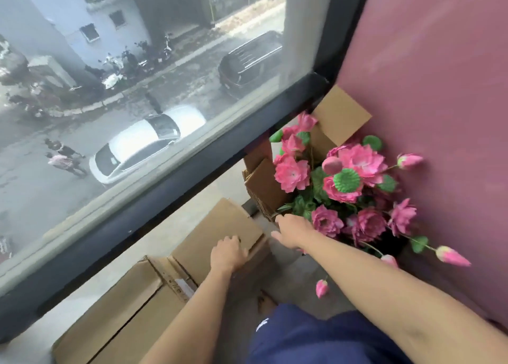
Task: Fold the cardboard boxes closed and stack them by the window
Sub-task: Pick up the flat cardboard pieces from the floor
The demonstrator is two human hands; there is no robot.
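A person's left hand [229, 251] lies knuckles-up on the near edge of a small cardboard box [220, 234], fingers curled over the rim of its closed top flap, the bare forearm reaching forward from the lower frame. The right hand [292, 230] stretches farther ahead on a straight arm, fingers extended and relaxed, holding nothing, its fingertips at the edge of a bundle of flattened cardboard [265, 190] that stands on end against the window frame [165, 187].

The small box is plain brown, its top folded shut, and rests on a larger closed box [118, 319] lying along the sill just below the glass. A white label [180, 284] sits on the larger box near the left wrist; its print is too blurred to read. Another cardboard box [339, 116], flap raised, stands in the corner by the pink wall [439, 88].

Pink artificial flowers [354, 182] with green pods crowd the space just right of the right hand.
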